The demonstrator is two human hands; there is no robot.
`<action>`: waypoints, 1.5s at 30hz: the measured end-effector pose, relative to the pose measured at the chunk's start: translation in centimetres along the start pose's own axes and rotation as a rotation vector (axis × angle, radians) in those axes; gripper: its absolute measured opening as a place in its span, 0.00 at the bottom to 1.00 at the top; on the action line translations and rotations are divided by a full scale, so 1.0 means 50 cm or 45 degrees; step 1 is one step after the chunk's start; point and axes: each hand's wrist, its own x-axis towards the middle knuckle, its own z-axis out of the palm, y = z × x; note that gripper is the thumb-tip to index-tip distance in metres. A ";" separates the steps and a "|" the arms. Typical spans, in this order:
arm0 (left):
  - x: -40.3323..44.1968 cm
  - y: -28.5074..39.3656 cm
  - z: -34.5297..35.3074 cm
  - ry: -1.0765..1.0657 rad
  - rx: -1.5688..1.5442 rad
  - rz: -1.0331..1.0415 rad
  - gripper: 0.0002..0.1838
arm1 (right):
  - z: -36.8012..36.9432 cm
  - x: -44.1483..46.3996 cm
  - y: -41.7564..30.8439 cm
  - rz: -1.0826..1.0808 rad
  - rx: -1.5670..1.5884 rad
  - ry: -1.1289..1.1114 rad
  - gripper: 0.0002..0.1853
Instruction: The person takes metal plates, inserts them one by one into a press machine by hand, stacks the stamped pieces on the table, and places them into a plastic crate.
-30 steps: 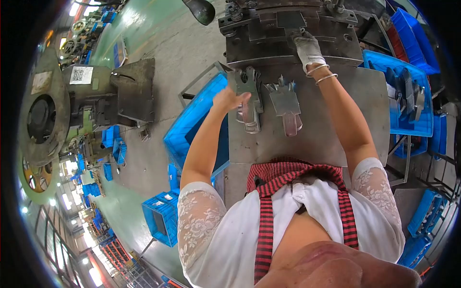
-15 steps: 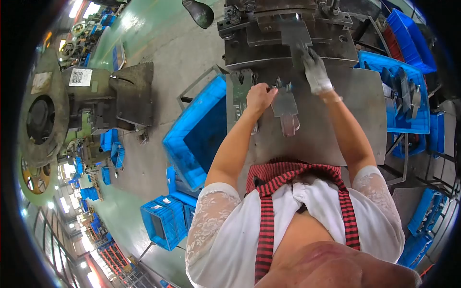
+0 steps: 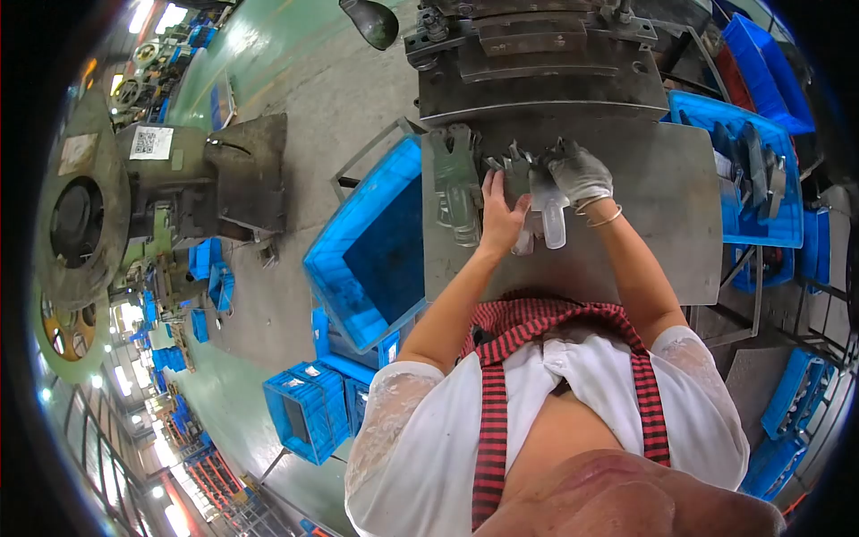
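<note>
My left hand [image 3: 503, 215], bare, lies at the left side of the middle pile of metal plates [image 3: 516, 179], fingers apart and touching it. My right hand [image 3: 582, 173], in a grey-white glove, is closed on the upper part of a flat metal plate [image 3: 552, 215], whose rounded tongue points toward me. This plate is beside the middle pile and partly over it. Left of both hands, a second stack of metal plates [image 3: 457, 188] rests on the metal table [image 3: 662, 215]. The press die [image 3: 537, 87] stands behind the table with no plate on it.
An empty-looking blue bin [image 3: 367, 259] stands left of the table. On the right, a blue crate [image 3: 786, 215] holds metal parts. A green machine [image 3: 179, 183] is farther left. More blue crates [image 3: 309, 407] stand at the lower left. A dark rounded object [image 3: 371, 24] hangs near the top.
My right hand has drawn the metal plate off the die and down to the middle pile. My left hand has moved from the left stack to the middle pile, and its fingers have spread.
</note>
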 end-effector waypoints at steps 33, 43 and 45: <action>-0.060 -0.007 0.042 0.124 -0.408 -0.229 0.40 | 0.048 -0.015 -0.048 -0.250 0.060 0.443 0.13; -0.068 -0.041 0.052 0.093 -0.512 -0.278 0.40 | 0.077 -0.012 -0.025 -0.170 0.317 0.150 0.16; -0.061 -0.047 0.046 0.101 -0.558 -0.319 0.40 | 0.062 -0.014 -0.042 -0.216 0.333 0.168 0.16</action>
